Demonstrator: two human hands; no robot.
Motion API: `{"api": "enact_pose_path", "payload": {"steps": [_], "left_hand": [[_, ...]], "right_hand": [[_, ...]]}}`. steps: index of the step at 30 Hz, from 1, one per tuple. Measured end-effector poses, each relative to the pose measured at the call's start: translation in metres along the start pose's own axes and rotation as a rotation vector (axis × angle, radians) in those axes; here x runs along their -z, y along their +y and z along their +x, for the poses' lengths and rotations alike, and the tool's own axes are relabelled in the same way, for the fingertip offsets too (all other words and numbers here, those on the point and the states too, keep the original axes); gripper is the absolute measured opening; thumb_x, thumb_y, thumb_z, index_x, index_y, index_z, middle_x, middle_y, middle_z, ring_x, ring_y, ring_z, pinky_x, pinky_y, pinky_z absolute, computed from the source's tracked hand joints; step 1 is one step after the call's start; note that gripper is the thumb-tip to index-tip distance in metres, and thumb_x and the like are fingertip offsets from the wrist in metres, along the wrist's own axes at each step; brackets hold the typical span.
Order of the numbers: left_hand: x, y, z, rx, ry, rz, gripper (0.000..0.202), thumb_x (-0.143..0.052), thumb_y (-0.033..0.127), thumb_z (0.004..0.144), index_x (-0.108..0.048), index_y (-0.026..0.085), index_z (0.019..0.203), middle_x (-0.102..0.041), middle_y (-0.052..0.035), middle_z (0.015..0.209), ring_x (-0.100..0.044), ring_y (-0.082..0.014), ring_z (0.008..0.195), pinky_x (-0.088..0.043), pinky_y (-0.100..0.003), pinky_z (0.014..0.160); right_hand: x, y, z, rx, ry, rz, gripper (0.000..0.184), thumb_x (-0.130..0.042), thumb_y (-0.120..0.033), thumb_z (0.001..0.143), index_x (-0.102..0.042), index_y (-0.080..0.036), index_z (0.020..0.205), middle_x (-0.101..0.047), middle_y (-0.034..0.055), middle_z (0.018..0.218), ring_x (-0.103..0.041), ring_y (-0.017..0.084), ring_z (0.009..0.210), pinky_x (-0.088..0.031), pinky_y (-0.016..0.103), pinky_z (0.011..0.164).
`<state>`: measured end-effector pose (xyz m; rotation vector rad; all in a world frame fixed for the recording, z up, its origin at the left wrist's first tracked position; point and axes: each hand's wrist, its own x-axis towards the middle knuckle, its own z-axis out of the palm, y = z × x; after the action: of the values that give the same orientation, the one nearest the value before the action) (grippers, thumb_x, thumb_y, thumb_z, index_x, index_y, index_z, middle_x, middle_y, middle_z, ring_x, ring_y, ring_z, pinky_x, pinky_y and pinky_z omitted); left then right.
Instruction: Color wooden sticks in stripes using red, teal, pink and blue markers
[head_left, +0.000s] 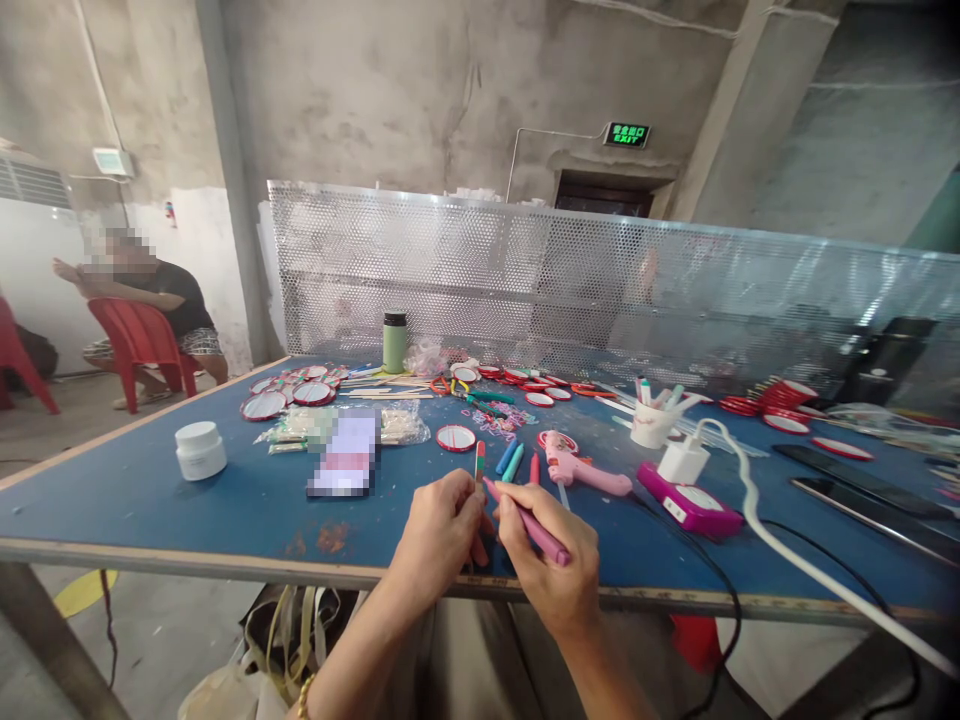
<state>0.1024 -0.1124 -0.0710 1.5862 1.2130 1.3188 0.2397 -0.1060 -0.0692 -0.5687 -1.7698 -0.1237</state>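
Note:
My left hand (439, 525) is closed around a flat wooden stick (480, 460), whose upper end shows red and green colouring. A pink marker pen (541, 532) lies in the grip of my right hand (559, 570), its tip pointing at the stick and close to or touching it; which of the two I cannot tell. Just beyond my hands lie a blue marker (506, 457), a teal marker (514, 463) and a red marker (535, 468). A pink glue gun (589, 474) rests to their right, and a red-rimmed round disc (455, 438) is to their left.
On the blue table (247, 520) are a white jar (200, 455), a phone (345, 455), a green bottle (394, 345), a pen cup (649, 425) and a purple power strip (694, 503) with a white cable (742, 470). Behind stands a perforated metal screen (480, 270). A person (180, 285) sits far left.

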Motion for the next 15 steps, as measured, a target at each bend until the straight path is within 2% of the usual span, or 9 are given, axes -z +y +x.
{"api": "enact_pose_path", "payload": {"steps": [15], "left_hand": [[-0.0003, 0.0001, 0.0002, 0.014, 0.001, -0.015, 0.025, -0.046, 0.031, 0.09, -0.046, 0.021, 0.067, -0.057, 0.0058, 0.046, -0.052, -0.0105, 0.037, -0.038, -0.018, 0.04]], "right_hand": [[-0.0011, 0.0015, -0.0012, 0.026, -0.013, -0.013, 0.015, -0.055, -0.01, 0.092, -0.068, -0.017, 0.096, -0.073, 0.0036, 0.08, -0.07, 0.013, 0.067, -0.054, 0.023, 0.065]]}}
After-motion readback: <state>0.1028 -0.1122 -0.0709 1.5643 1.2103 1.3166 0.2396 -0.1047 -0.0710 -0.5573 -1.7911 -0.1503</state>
